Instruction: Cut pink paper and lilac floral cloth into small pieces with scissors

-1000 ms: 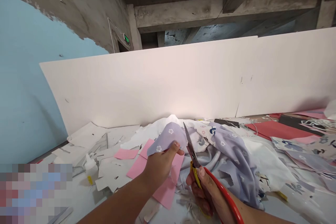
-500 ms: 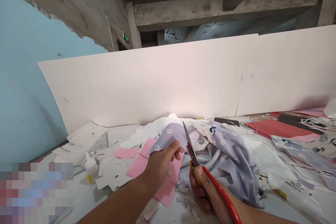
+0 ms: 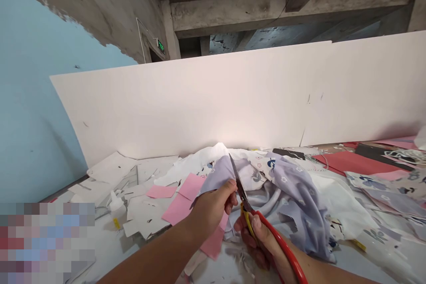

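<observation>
My left hand (image 3: 214, 206) pinches the edge of a lavender flower-print fabric piece (image 3: 218, 172) between thumb and curled fingers. Just right of it, my right hand (image 3: 262, 239) grips scissors (image 3: 281, 242) with one red and one yellow handle. Their blades point up and away, close beside my left fingertips and along the fabric's right edge. Beyond and to the right, a crumpled heap of lavender fabric (image 3: 301, 191) lies over white cloth (image 3: 336, 197). Pink pieces (image 3: 191, 186) lie under and left of my left wrist.
White card pieces (image 3: 143, 215) and a small white bottle (image 3: 116, 204) lie at the left. A red sheet (image 3: 359, 163), a dark sheet (image 3: 382, 157) and printed fabric scraps (image 3: 386, 182) lie at the right. A tall white panel (image 3: 199, 106) stands behind the table.
My left hand has shifted slightly right, nearer the scissors. The scissors' tip has swung slightly left, and the blades look more closed. The whole view has shifted a little.
</observation>
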Tool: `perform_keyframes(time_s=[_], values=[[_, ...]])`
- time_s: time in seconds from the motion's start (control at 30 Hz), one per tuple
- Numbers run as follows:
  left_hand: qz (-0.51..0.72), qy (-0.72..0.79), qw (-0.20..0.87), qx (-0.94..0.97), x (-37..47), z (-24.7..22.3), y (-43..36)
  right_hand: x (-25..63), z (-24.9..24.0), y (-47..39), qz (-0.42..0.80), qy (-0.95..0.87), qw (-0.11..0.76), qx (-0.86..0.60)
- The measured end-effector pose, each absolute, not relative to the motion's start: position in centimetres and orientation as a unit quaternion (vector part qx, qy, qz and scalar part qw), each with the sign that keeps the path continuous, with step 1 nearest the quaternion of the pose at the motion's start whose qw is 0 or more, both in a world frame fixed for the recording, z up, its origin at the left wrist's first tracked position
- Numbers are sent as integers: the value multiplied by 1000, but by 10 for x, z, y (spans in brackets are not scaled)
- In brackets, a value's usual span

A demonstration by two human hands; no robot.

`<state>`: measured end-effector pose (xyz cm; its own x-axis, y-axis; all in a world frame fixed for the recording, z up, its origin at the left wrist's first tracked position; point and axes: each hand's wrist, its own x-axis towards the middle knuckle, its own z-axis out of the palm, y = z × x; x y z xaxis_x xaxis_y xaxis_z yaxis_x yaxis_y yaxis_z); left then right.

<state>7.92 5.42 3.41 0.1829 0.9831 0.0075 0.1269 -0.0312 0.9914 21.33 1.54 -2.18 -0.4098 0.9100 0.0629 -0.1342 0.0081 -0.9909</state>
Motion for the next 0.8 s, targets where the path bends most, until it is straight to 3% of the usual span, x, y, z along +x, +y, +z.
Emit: perform_keyframes(time_s=[0.17,0.33,0.8], values=[[472,446,516,558,79,34,59,218,-20,12,543,-609,424,-394],[486,416,547,540,80,30,61,216,-23,11,560,-584,434,-397],[404,495,481,601,77,38,50,216,-24,19,579,-591,388,-406]])
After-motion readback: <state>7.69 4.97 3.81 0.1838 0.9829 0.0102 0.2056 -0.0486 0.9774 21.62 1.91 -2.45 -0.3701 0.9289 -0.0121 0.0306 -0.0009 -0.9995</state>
